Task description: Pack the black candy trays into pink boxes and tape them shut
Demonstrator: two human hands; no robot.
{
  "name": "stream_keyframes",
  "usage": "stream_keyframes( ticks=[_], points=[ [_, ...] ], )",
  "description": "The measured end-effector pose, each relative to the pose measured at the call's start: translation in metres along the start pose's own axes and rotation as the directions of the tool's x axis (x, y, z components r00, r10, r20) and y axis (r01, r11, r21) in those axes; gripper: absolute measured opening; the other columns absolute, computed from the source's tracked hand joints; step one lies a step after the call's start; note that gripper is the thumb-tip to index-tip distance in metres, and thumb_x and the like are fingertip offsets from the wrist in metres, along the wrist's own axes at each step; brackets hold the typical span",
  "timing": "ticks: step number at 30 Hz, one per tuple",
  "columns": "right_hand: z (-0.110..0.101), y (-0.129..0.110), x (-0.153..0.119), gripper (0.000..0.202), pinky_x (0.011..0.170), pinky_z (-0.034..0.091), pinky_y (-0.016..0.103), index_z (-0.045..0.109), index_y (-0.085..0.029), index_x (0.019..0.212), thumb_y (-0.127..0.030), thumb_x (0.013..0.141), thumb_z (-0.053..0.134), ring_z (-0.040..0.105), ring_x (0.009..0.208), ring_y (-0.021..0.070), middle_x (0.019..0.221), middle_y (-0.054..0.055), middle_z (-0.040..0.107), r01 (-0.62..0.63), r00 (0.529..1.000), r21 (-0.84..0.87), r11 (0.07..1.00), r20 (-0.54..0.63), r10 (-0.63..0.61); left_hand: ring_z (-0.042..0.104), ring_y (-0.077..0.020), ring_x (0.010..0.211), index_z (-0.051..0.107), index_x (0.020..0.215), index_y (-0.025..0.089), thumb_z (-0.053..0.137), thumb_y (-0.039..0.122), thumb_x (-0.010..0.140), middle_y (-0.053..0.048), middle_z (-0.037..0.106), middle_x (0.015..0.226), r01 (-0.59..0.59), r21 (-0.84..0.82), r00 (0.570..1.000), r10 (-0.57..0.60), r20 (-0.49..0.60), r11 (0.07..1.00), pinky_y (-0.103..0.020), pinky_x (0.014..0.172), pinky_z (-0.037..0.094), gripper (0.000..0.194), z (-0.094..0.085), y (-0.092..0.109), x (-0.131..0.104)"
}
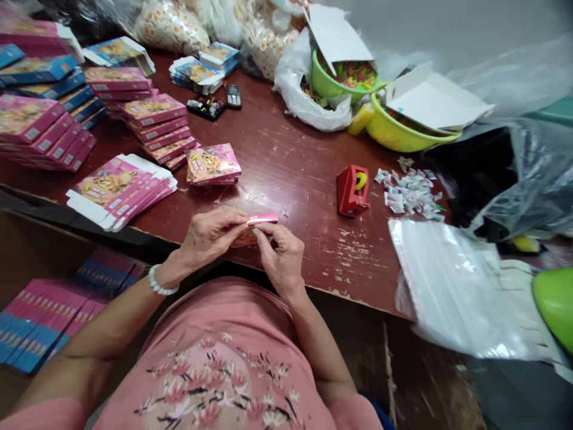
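Both hands grip a small pink printed cardboard box [264, 218] at the table's front edge. My left hand [212, 236], with a white bead bracelet at the wrist, pinches its left side. Thumb and fingers of my right hand [283, 254] press at the box's near right end; the fingers hide much of it. Just beyond lies a short stack of pink boxes [213, 162]. To the left, flat unfolded pink cartons [123, 188] are fanned out on the table. A red tape dispenser [353, 191] with a yellow roll stands to the right.
Stacks of pink boxes [154, 122] and blue boxes [54, 76] fill the table's left. Small white packets [412, 192], clear plastic bags [452, 286], a green bowl [322, 83] and a yellow bowl [394, 131] are right. A mobile phone [233, 97] lies at the back.
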State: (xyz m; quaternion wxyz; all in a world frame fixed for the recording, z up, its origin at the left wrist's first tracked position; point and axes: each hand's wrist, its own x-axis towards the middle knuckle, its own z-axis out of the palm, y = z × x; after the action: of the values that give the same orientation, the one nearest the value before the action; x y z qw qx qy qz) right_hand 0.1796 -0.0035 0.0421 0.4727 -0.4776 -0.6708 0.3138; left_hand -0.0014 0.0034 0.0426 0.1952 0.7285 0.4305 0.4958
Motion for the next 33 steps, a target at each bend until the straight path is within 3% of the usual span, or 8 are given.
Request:
stream_keyframes(
  ticks=[5, 12, 20, 26, 30, 33],
  points=[
    [-0.007, -0.006, -0.004, 0.015, 0.088, 0.06, 0.038, 0.081, -0.03, 0.103, -0.027, 0.096, 0.068, 0.075, 0.09, 0.0228, 0.099, 0.003, 0.081, 0.092, 0.995, 0.0, 0.996, -0.03, -0.092, 0.077, -0.0176, 0.096, 0.076, 0.101, 0.02, 0.067, 0.021, 0.095, -0.008, 0.081, 0.104, -0.088, 0.027, 0.996, 0.088, 0.018, 0.996, -0.03, 0.088, 0.063, 0.011, 0.001, 0.004, -0.006],
    [-0.008, -0.022, -0.004, 0.016, 0.089, 0.06, 0.038, 0.081, -0.029, 0.106, -0.027, 0.098, 0.067, 0.075, 0.089, 0.0225, 0.102, 0.004, 0.081, 0.08, 0.997, -0.064, 0.995, 0.007, -0.08, 0.077, -0.0168, 0.096, 0.071, 0.104, 0.02, 0.061, 0.017, 0.098, -0.008, 0.08, 0.104, -0.16, 0.152, 0.987, 0.162, -0.002, 0.975, -0.029, 0.089, 0.063, 0.012, 0.004, 0.011, -0.011],
    [-0.007, -0.015, -0.011, 0.033, 0.078, 0.062, 0.037, 0.073, -0.026, 0.124, -0.034, 0.092, 0.073, 0.074, 0.074, 0.0203, 0.093, 0.004, 0.081, -0.062, 0.994, -0.143, 0.988, -0.093, 0.049, 0.076, -0.0188, 0.102, 0.066, 0.117, 0.022, 0.057, 0.019, 0.101, -0.008, 0.079, 0.112, -0.161, 0.251, 0.987, 0.157, 0.039, 0.955, -0.031, 0.092, 0.062, 0.019, 0.007, 0.01, -0.019],
    [-0.003, -0.018, -0.012, 0.026, 0.074, 0.061, 0.035, 0.071, -0.021, 0.116, -0.031, 0.092, 0.068, 0.075, 0.07, 0.0194, 0.086, 0.004, 0.08, -0.089, 0.991, -0.202, 0.975, -0.113, 0.068, 0.076, -0.018, 0.099, 0.063, 0.129, 0.025, 0.05, 0.014, 0.102, -0.007, 0.076, 0.113, -0.279, 0.371, 0.96, 0.268, 0.082, 0.886, -0.027, 0.084, 0.062, 0.032, 0.007, 0.007, -0.022],
    [-0.002, -0.017, -0.012, 0.026, 0.074, 0.062, 0.032, 0.07, -0.02, 0.116, -0.03, 0.092, 0.068, 0.074, 0.069, 0.0163, 0.088, 0.003, 0.08, -0.119, 0.987, -0.177, 0.977, -0.127, 0.097, 0.074, -0.02, 0.097, 0.061, 0.135, 0.021, 0.046, 0.012, 0.1, -0.01, 0.073, 0.117, -0.248, 0.431, 0.965, 0.182, 0.189, 0.868, -0.03, 0.081, 0.062, 0.039, 0.004, 0.012, -0.018],
    [-0.002, -0.011, -0.014, 0.036, 0.075, 0.062, 0.031, 0.067, -0.019, 0.124, -0.034, 0.091, 0.072, 0.074, 0.069, 0.0157, 0.087, 0.002, 0.08, -0.138, 0.984, -0.137, 0.981, -0.133, 0.12, 0.072, -0.0207, 0.098, 0.06, 0.134, 0.019, 0.046, 0.011, 0.099, -0.011, 0.071, 0.118, -0.193, 0.418, 0.96, 0.084, 0.265, 0.888, -0.031, 0.082, 0.061, 0.039, 0.0, 0.017, -0.012]
  ],
)
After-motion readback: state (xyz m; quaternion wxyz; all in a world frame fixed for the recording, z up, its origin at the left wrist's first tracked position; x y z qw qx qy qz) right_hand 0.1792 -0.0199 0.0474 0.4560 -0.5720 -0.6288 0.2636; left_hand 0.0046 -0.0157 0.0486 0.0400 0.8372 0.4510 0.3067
